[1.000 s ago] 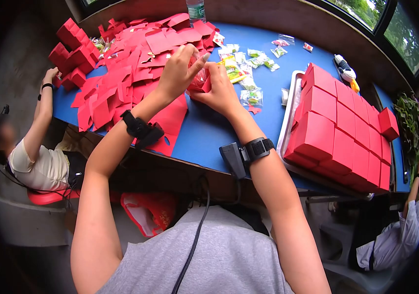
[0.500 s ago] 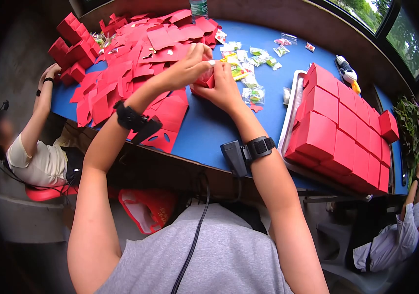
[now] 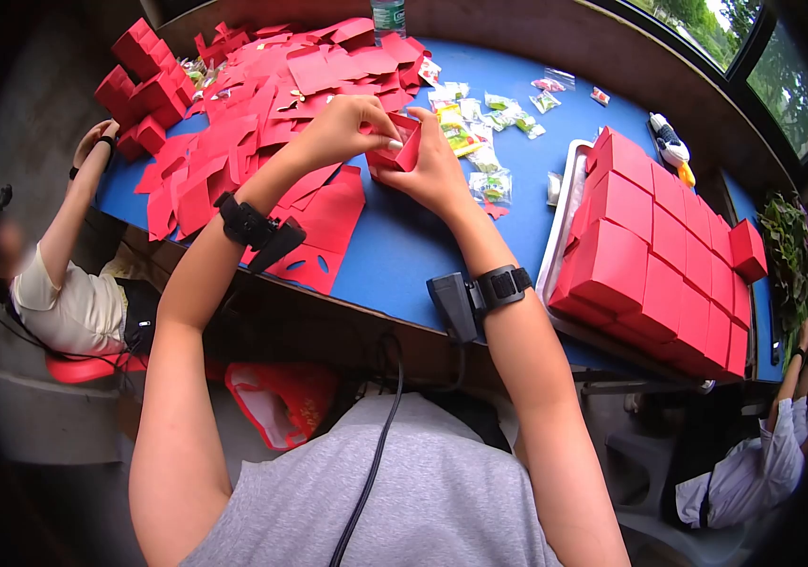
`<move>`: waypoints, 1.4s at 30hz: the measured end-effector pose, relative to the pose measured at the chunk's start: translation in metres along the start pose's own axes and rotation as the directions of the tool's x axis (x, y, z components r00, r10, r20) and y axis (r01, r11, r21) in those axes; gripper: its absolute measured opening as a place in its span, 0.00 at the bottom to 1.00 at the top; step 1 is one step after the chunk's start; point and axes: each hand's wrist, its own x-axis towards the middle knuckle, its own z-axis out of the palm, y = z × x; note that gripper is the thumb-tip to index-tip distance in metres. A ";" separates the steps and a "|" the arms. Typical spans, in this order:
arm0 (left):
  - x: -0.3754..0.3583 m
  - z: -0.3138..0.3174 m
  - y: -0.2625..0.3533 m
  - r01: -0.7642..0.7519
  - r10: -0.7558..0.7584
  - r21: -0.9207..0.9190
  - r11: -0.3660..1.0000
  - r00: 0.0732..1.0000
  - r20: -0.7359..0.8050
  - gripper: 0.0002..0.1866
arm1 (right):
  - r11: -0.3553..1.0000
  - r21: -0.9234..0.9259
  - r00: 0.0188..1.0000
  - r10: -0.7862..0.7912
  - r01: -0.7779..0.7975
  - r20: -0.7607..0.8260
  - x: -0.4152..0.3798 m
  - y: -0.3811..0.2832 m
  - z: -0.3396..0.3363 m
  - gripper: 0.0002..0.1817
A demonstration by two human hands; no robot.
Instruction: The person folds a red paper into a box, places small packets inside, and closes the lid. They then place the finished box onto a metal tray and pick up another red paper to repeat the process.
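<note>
My right hand (image 3: pixel 430 175) is wrapped around a small red paper box (image 3: pixel 408 151) whose top is open. The fingers of my left hand (image 3: pixel 352 128) are curled together at the box's opening, thumb tip over its near left side. Whatever they pinch, if anything, is hidden. Flat red box blanks (image 3: pixel 224 142) lie heaped to the left, partly under my left forearm. Just right of the box are small wrapped candies (image 3: pixel 470 132) in green, yellow and clear wrappers.
Closed red boxes (image 3: pixel 654 246) stand stacked in a white tray (image 3: pixel 563 203) at the right. A water bottle (image 3: pixel 389 17) stands at the back. More folded boxes (image 3: pixel 144 90) are piled at the far left, near another person's hands (image 3: pixel 97 137). Other people sit at right.
The box has tipped so its open top shows. My left hand has moved slightly left and down, its fingers now at the opening.
</note>
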 end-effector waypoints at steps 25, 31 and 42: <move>0.001 0.031 -0.038 0.206 -0.170 -0.540 0.816 0.979 0.116 0.50 | 0.850 0.381 0.925 0.377 -0.365 0.044 0.014 -0.024 -0.061 0.72; 0.001 0.050 -0.021 0.179 -0.261 -0.799 0.574 0.965 0.029 0.40 | 0.775 0.560 0.940 0.341 -0.292 0.017 0.014 0.002 -0.043 0.58; -0.008 0.036 -0.027 -0.132 0.079 -0.201 0.971 0.964 -0.252 0.07 | 0.627 0.736 0.946 0.319 -0.255 0.056 0.011 -0.018 -0.026 0.26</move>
